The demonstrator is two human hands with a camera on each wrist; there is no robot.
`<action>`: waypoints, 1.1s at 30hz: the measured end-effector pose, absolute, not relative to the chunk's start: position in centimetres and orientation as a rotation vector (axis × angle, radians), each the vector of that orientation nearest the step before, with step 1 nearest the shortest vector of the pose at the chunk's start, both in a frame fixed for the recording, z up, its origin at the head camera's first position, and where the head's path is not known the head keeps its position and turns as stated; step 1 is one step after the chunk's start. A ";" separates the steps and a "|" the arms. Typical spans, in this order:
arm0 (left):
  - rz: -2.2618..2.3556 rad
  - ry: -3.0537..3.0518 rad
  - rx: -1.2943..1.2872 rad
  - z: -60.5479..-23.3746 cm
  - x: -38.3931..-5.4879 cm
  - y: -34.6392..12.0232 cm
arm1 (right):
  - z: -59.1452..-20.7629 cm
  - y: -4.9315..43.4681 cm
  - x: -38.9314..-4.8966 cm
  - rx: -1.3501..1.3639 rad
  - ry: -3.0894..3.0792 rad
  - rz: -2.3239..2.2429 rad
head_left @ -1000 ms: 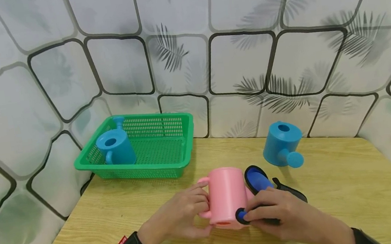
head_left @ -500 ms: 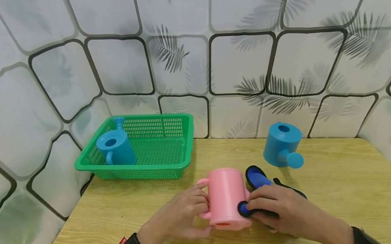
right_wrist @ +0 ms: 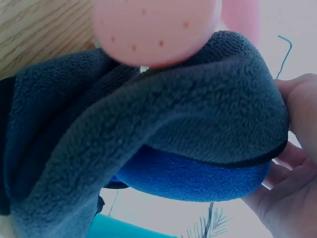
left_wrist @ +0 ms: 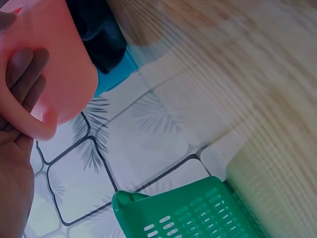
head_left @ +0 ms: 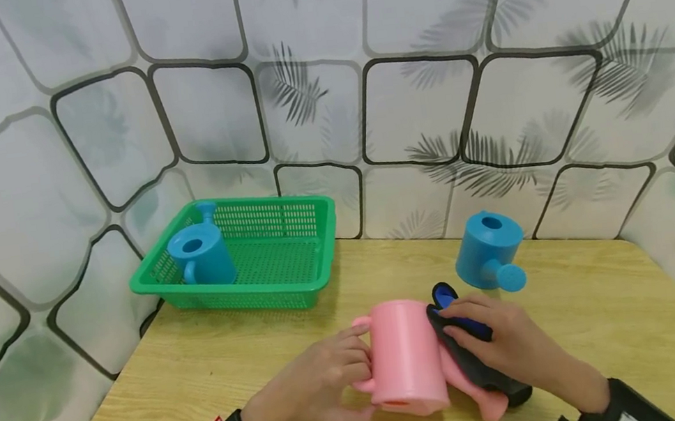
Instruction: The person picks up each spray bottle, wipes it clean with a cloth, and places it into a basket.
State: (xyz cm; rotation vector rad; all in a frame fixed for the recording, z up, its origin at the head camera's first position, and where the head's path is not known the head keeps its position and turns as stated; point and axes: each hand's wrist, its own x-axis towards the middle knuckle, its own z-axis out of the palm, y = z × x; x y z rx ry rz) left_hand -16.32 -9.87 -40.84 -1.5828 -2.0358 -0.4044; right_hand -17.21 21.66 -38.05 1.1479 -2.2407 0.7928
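A pink watering can [head_left: 405,357] lies on its side on the table, its base facing away and its opening toward me. My left hand [head_left: 328,379] holds it by the handle [left_wrist: 26,121], fingers through the loop in the left wrist view. My right hand [head_left: 511,338] pinches a dark grey and blue cloth [head_left: 471,361] between thumb and fingers. The cloth lies along the can's right side, over part of the spout. In the right wrist view the spout's perforated head [right_wrist: 153,32] sticks out beside the grey pile [right_wrist: 198,104]; the fingers are partly behind the cloth.
A green basket [head_left: 247,299] stands at the back left with a blue watering can [head_left: 207,258] inside. Another blue watering can [head_left: 488,252] stands at the back right, near the patterned wall [head_left: 313,115].
My right hand has shifted up and right with the cloth, from the can's lower edge to the spout side. The pink can has moved slightly right, and its spout head now shows.
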 end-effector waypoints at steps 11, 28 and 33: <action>-0.390 -2.025 -1.586 -40.8 -16.1 -9.6 | -38.4 22.3 -17.7 1.074 -2.269 0.814; -0.433 -2.024 -1.568 -40.6 -16.3 -9.9 | -38.4 22.0 -16.1 1.277 -2.245 0.939; -0.461 -2.052 -1.551 -40.7 -16.3 -10.3 | -38.4 21.9 -15.2 1.354 -2.246 0.953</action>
